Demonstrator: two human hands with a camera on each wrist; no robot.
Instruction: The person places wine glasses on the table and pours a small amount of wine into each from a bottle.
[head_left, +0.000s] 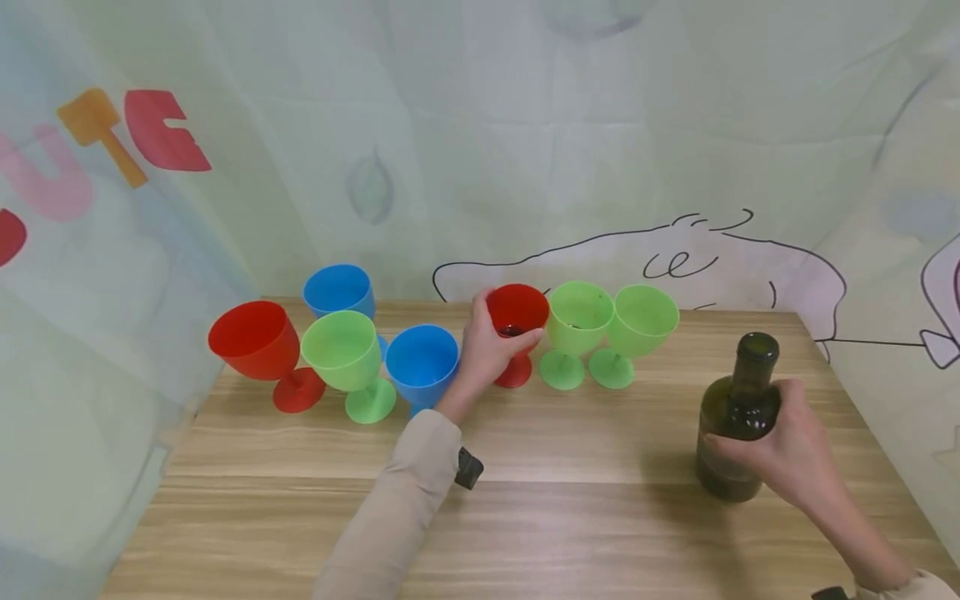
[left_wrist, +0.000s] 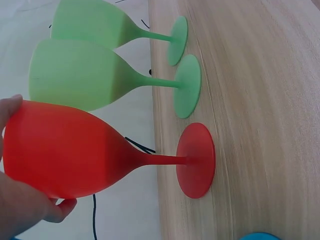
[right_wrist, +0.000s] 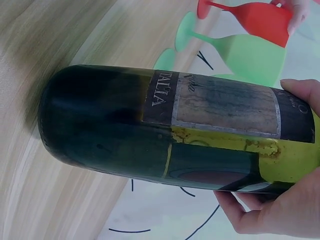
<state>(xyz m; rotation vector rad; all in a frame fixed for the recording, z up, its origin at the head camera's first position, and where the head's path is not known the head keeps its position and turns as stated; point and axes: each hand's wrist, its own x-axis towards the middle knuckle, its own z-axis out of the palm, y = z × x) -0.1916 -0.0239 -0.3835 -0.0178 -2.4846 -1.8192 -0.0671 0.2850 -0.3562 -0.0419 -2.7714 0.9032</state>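
Note:
My left hand [head_left: 491, 342] grips the bowl of a red plastic goblet [head_left: 517, 310], with thumb and fingers on opposite sides. Some dark liquid shows inside the bowl. In the left wrist view, the foot of this red goblet [left_wrist: 196, 160] is on the table. My right hand [head_left: 795, 450] is wrapped around a dark green glass wine bottle [head_left: 731, 417], held nearly upright at the right. Its worn label [right_wrist: 227, 105] faces the right wrist camera. Whether the bottle's base touches the table I cannot tell. Two green goblets [head_left: 581, 321] [head_left: 645, 321] stand just right of the red one.
On the left of the wooden table [head_left: 570, 517] stand another red goblet [head_left: 255, 337], a green goblet [head_left: 341, 350] and two blue goblets [head_left: 339, 290] [head_left: 422, 362]. The nearer blue one is close to my left wrist. A printed cloth [head_left: 480, 150] hangs behind the table.

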